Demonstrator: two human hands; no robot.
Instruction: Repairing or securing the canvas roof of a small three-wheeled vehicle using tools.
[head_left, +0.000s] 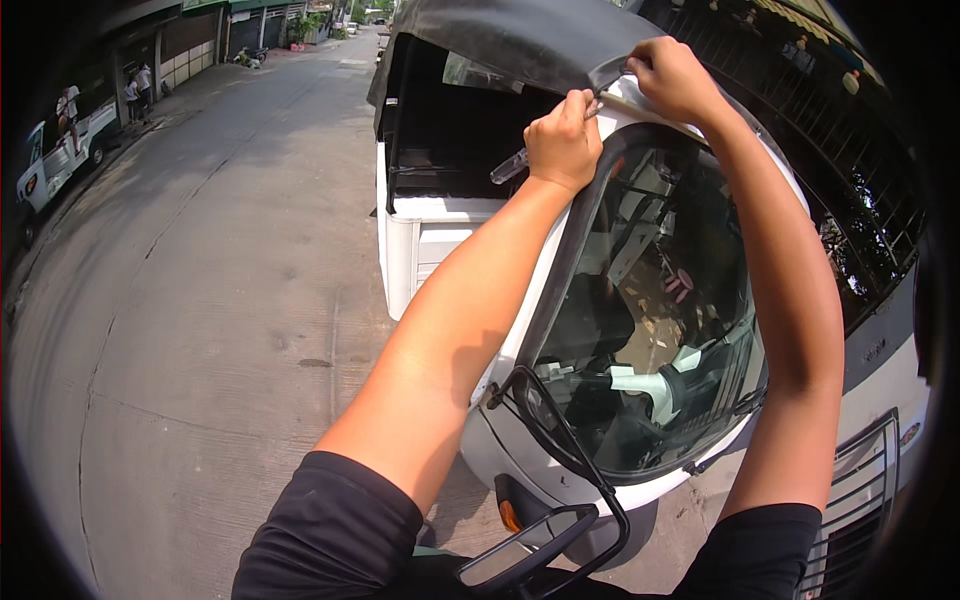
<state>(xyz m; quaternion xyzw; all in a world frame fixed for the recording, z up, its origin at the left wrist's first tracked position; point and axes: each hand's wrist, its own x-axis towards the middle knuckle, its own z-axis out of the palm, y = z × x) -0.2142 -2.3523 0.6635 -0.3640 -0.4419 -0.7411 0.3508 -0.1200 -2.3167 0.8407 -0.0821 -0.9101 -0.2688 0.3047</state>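
Observation:
Both my arms reach up over the windshield point(650, 300) of a small white vehicle point(440, 240) to the front edge of its black roof cover point(510, 40). My left hand point(565, 140) is closed around what looks like a screwdriver point(510, 167). Its translucent handle sticks out below the fist, and a bit of metal shows above, near the cover's edge. Just right of it, my right hand point(675, 80) is closed at the corner of the black cover, above the white cab roof. Its fingertips are partly hidden, and the cover's edge appears pinched in them.
A side mirror point(528, 548) on a bent black arm point(615, 510) stands close in front of my body. Metal bars point(860, 480) and a dark fence point(860, 180) run along the right. Across the concrete road point(220, 300), a white truck point(65, 160) is parked with people near it.

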